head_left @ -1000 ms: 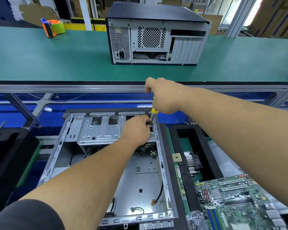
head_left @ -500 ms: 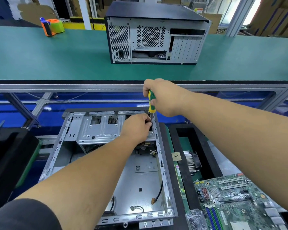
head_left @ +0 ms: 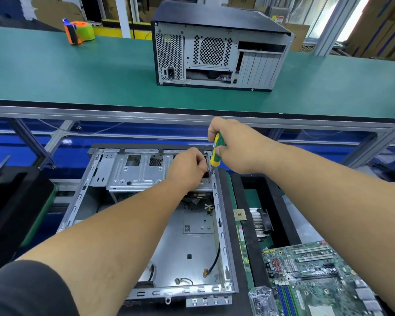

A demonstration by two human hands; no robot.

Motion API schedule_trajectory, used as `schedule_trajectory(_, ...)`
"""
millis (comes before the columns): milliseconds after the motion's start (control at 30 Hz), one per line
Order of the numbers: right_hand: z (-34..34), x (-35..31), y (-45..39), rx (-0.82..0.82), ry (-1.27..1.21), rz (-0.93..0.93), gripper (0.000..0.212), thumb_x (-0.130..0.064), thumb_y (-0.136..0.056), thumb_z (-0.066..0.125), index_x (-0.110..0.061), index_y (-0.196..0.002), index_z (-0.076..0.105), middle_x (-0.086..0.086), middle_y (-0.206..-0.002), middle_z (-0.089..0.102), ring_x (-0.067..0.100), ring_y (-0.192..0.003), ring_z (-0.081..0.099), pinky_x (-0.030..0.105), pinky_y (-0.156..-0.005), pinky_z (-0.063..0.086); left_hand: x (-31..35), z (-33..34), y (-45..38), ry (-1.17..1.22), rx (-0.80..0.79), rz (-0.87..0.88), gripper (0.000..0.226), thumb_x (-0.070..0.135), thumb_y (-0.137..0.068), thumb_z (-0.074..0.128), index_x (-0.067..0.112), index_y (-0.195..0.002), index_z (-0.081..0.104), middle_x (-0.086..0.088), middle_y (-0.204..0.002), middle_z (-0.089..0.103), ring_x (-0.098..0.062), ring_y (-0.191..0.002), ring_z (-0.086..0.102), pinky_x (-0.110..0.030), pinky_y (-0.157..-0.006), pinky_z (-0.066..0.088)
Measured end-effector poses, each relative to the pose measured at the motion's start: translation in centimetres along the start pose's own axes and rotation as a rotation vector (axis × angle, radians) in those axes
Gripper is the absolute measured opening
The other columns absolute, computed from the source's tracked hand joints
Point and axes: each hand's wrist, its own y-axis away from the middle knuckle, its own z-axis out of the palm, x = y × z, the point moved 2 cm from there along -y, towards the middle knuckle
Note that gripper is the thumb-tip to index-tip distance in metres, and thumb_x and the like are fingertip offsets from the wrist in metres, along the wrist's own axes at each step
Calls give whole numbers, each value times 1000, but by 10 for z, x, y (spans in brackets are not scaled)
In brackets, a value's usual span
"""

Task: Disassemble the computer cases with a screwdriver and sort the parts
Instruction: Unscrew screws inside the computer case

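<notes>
Hands [head_left: 214, 160] meet at open case's [head_left: 146, 224] far corner.

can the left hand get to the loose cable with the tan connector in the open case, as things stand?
Probably yes. The cable lies exposed on the floor of the open case, nothing covering it. The left hand is busy at the drive cage beside the screwdriver, so it would have to let go and draw back first.

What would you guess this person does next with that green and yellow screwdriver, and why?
Probably turn it to back out a screw. The right hand grips the screwdriver nearly upright, its tip down at the far right corner of the open case, while the left hand rests on the metal drive bracket beside the tip, seemingly steadying it. The screw itself is hidden.
</notes>
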Motion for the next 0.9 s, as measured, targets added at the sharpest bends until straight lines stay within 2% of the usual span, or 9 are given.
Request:
schedule_trajectory(100, 1, -1, 1, 15, -13, -2, 22, -11, -98, 58, -30, -107, 49, -2, -107, 48, 15, -81, 55, 28, -60, 41, 1, -13, 4, 556, 171, -275, 22, 17, -88, 59, 22, -66, 58, 11, -54, 55, -11, -43, 44, -21, -42, 34)
schedule_trajectory(167, 0, -1, 2, 21, -24, 0, 21, -12, -99, 57, -29, -108, 49, -2, -107, 48, 15, -82, 54, 29, -62, 43, 0, -19, 12, 943, 258, -477, 29, 13, -86, 57, 22, -59, 49, 8, -51, 42, -14, -45, 30, -22, -46, 22)
schedule_trajectory(267, 1, -3, 3, 1, -13, 2, 20, -12, -100, 57, -28, -109, 50, -1, -109, 48, 16, -84, 54, 35, -67, 47, -5, -24, 24, 1395, 178, -694, 14, 10, -89, 45, 16, -78, 51, -3, -59, 54, -14, -46, 36, -24, -42, 21)
schedule_trajectory(333, 1, -4, 4, -1, -5, 5, 20, -11, -100, 56, -28, -109, 50, 0, -110, 49, 17, -86, 55, 39, -72, 50, -9, -26, 31, 1496, 108, -773, 17, 9, -90, 37, 13, -81, 51, -7, -60, 57, -14, -46, 39, -23, -38, 23)
schedule_trajectory(467, 4, -5, 3, 11, 11, 20, 21, -10, -99, 56, -28, -107, 49, -3, -103, 48, 17, -81, 55, 34, -61, 45, -12, -30, 38, 1156, 57, -743, 25, 7, -93, 43, 15, -79, 61, -1, -65, 54, -13, -46, 38, -21, -41, 30)
schedule_trajectory(533, 5, -2, 1, 39, 26, 50, 21, -9, -98, 57, -26, -106, 48, -7, -97, 45, 14, -77, 54, 30, -55, 37, -13, -31, 38, 754, 35, -547, 25, 13, -93, 52, 24, -80, 71, 1, -77, 65, -15, -59, 52, -23, -57, 44)
schedule_trajectory(667, 3, 0, -4, 58, 83, 112, 16, -16, -99, 60, -21, -109, 48, -3, -96, 52, 14, -77, 52, 32, -56, 36, -7, -22, 37, 86, -107, -16, 12, 32, -94, 61, 37, -97, 72, 14, -64, 60, -7, -57, 57, -24, -53, 43)
schedule_trajectory(767, 2, -10, -7, 28, 243, 123, 24, -36, -102, 58, -16, -110, 49, 4, -97, 58, 23, -84, 55, 35, -62, 40, -1, -13, 33, 7, -179, 139, 6, 38, -97, 66, 35, -100, 70, 18, -69, 59, -4, -67, 56, -29, -66, 49)
schedule_trajectory(900, 2, -21, -11, 27, 461, 183, 48, -56, -105, 39, -16, -81, 45, 4, -78, 46, 25, -75, 49, 37, -67, 41, 0, -5, 34, -48, -144, 195, 14, 37, -100, 61, 34, -87, 62, 12, -67, 59, -16, -69, 57, -36, -68, 54)
